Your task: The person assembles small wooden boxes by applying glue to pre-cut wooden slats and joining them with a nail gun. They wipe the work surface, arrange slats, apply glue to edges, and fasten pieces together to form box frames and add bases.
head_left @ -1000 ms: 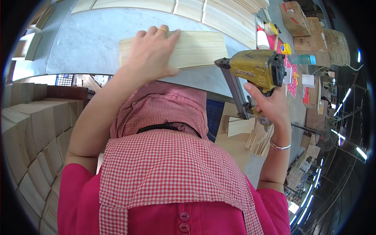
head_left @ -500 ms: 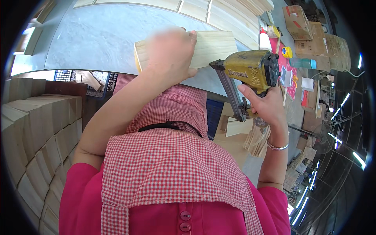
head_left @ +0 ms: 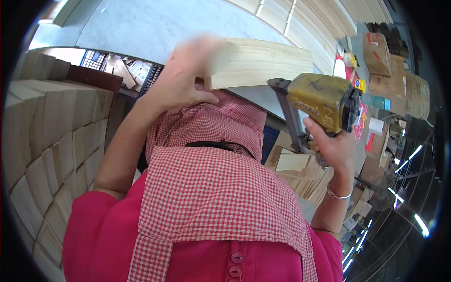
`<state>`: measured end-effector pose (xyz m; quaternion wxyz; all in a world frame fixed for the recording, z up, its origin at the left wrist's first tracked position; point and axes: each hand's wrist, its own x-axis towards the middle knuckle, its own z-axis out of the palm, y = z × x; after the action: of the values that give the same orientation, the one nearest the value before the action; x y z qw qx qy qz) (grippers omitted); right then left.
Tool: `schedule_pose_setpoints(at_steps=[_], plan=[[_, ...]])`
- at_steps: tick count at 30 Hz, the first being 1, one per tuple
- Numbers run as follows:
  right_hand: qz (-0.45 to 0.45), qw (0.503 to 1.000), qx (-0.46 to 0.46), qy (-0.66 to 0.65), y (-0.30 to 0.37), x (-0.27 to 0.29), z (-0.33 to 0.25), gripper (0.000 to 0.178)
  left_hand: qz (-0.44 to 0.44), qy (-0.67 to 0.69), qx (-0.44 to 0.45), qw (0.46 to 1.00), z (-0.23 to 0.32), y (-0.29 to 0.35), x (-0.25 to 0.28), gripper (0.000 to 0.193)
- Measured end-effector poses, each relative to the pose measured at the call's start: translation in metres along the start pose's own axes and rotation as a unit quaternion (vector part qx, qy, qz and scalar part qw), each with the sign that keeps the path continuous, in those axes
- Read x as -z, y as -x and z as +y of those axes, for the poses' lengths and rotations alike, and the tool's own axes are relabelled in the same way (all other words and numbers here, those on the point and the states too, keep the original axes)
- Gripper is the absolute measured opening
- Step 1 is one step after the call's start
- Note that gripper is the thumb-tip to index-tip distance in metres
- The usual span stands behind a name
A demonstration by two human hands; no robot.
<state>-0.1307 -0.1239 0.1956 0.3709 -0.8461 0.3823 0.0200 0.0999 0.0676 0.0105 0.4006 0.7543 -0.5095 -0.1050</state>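
A pale wooden board [head_left: 263,61] lies at the near edge of the grey worktable, grain running lengthwise. My left hand [head_left: 185,73] is at its left end, thumb stretched out and apart from the wood below the corner; the other fingers are blurred, and whether they touch the board is unclear. My right hand [head_left: 336,148] is wrapped round the handle of a yellow and black pneumatic nail gun [head_left: 322,101]. The gun's nose points up and left, just beneath the board's right end. The trigger finger is mostly hidden behind the gun.
Long wooden strips [head_left: 310,23] lie across the back of the worktable [head_left: 127,28]. Stacked wooden blocks [head_left: 61,122] stand at the left, beside a dark blue crate [head_left: 152,77] of offcuts. Cardboard boxes [head_left: 392,77] and a teal-capped bottle [head_left: 376,102] are at the right.
My left hand has moved from across the board to its left end. The view has shifted, and the nail gun stays in my right hand near the board's right end.
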Motion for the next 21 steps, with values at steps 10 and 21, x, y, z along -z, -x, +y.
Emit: schedule_pose_setpoints(at_steps=[10,21], plan=[[-0.062,0.994,0.080,0.049,0.001,-0.037,-0.019,0.038,0.073,0.010,-0.027,0.997,-0.004,-0.001,-0.027,0.107],[-0.046,0.999,0.023,0.001,0.009,-0.051,-0.028,0.035,0.077,0.013,-0.020,0.997,-0.003,0.000,-0.026,0.109]])
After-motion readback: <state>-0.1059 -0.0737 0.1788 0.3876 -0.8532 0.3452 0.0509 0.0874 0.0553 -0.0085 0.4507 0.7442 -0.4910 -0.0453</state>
